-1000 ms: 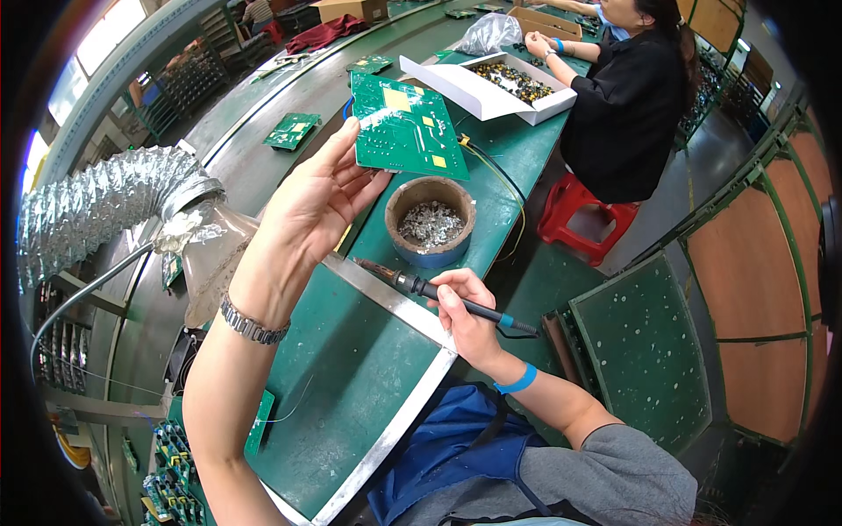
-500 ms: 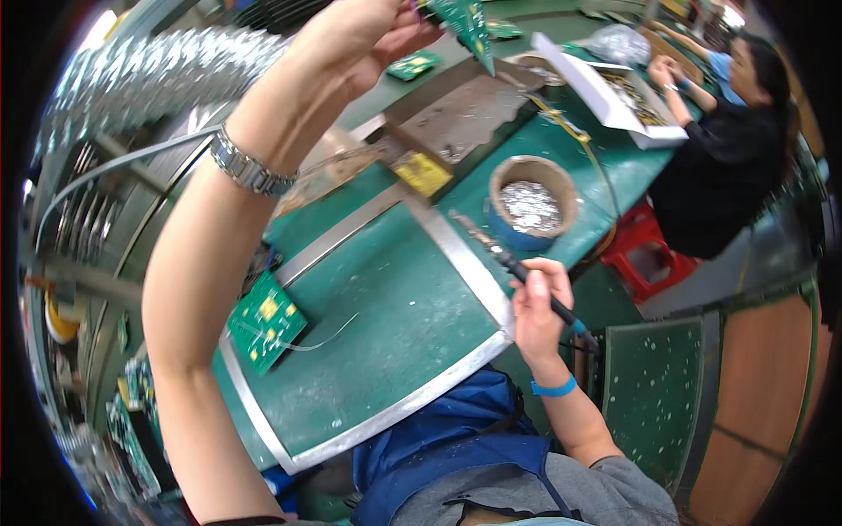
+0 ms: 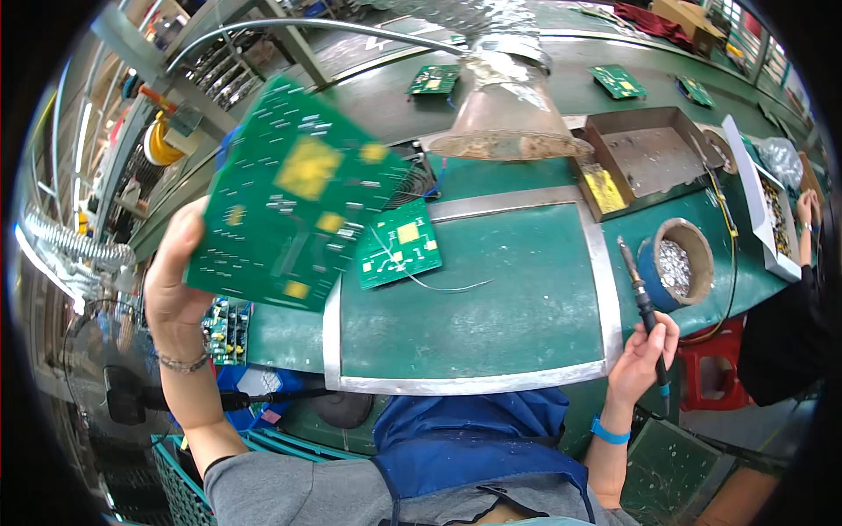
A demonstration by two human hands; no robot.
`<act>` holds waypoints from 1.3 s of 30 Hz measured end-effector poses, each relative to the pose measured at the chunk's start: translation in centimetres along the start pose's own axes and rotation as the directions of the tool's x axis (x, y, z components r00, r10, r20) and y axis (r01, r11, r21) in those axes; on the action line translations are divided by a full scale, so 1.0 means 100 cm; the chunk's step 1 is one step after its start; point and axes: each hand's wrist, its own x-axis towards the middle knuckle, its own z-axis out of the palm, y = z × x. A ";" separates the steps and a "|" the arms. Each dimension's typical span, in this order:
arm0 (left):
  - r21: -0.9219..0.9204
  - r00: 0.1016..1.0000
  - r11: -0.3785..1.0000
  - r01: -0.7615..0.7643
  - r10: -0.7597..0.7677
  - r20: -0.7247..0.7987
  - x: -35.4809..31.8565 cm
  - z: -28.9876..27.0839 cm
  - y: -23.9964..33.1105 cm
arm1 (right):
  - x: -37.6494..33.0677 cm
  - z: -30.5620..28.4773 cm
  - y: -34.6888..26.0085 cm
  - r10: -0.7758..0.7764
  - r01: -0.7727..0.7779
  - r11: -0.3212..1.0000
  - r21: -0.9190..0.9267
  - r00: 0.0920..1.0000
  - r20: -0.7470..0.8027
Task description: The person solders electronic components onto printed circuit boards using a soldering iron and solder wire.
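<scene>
My left hand [image 3: 180,272] grips a large green circuit board [image 3: 272,219] by its left edge, raised and tilted above the left side of the bench. Yellow patches and many small solder points cover the face I see. In my right hand [image 3: 645,359] is a soldering iron [image 3: 645,307], its tip pointing up and away, left of a blue round tub [image 3: 653,276] of silvery bits. A smaller-looking green board [image 3: 417,245] lies on the green mat [image 3: 474,307] beneath the raised one's right corner, with a thin pale wire across it.
A fume hood [image 3: 509,110] on a silver duct hangs over the back of the bench. A brown metal tray [image 3: 649,162] stands at the back right. More boards [image 3: 618,81] lie on the line behind. A co-worker's hand [image 3: 809,210] is at a white box [image 3: 763,210], near a red stool [image 3: 715,368].
My left hand has brought the circuit board from the far side back to the left, close to me. My view has swung left. My right hand still holds the soldering iron.
</scene>
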 end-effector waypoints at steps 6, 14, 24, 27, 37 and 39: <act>0.714 0.975 0.695 0.080 0.093 -0.201 0.012 -0.098 0.003 | 0.005 -0.003 0.005 -0.027 0.027 1.000 -0.011 1.000 0.016; 0.125 0.958 0.953 0.275 -0.260 -0.122 0.221 -0.145 -0.122 | 0.006 -0.012 0.012 -0.129 0.131 0.989 -0.074 0.991 0.033; 0.012 0.820 0.898 0.440 -0.396 -0.414 0.354 -0.073 -0.261 | 0.006 -0.021 0.007 -0.089 0.090 0.995 -0.049 0.996 0.017; 0.387 0.780 0.855 0.345 -0.032 -0.625 0.338 -0.122 -0.236 | 0.009 -0.013 0.009 -0.135 0.137 0.989 -0.048 0.990 0.044; 0.291 0.615 0.685 -0.668 0.289 0.734 0.046 0.057 -0.164 | 0.014 -0.019 0.008 -0.139 0.146 0.987 -0.067 0.985 0.102; 0.435 0.621 0.492 -0.754 0.318 0.717 0.027 0.099 -0.181 | 0.013 -0.021 0.007 -0.136 0.146 0.987 -0.066 0.982 0.130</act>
